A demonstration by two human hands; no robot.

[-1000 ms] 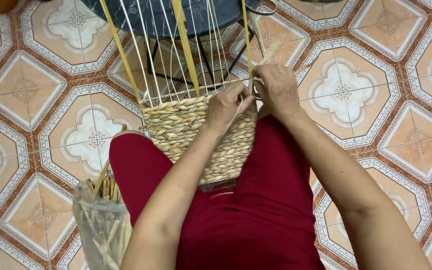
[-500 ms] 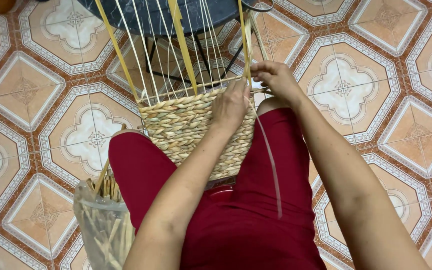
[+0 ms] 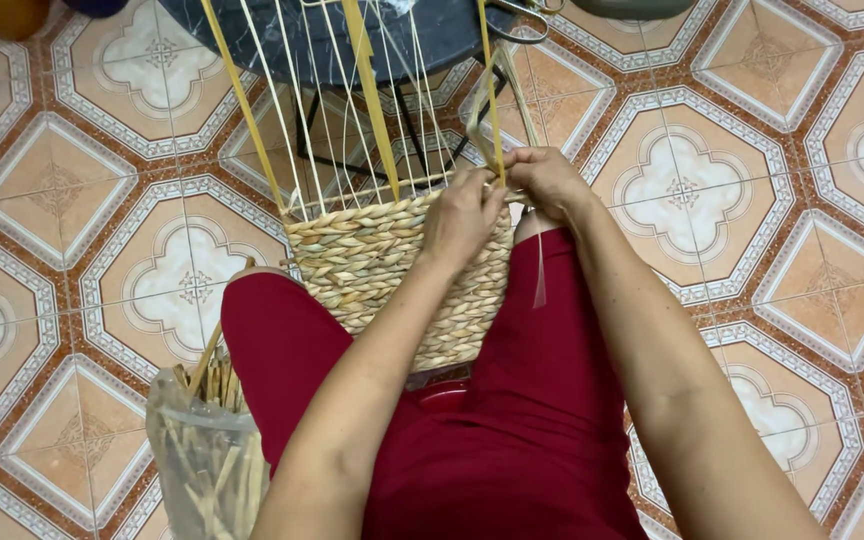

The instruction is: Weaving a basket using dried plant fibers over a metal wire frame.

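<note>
On the lap sits a half-woven basket [image 3: 397, 270] — left hand [image 3: 462, 215] and right hand [image 3: 547, 180] both pinch, seemingly, 1 fibre strand [image 3: 497, 95]; overtightening could bend the thin upright stakes [image 3: 352, 110].

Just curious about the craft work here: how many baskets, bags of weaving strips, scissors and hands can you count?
Half-woven straw basket: 1
Clear plastic bag of dried strips: 1
Metal scissors: 1
Hands, left hand and right hand: 2
Total: 5
</note>
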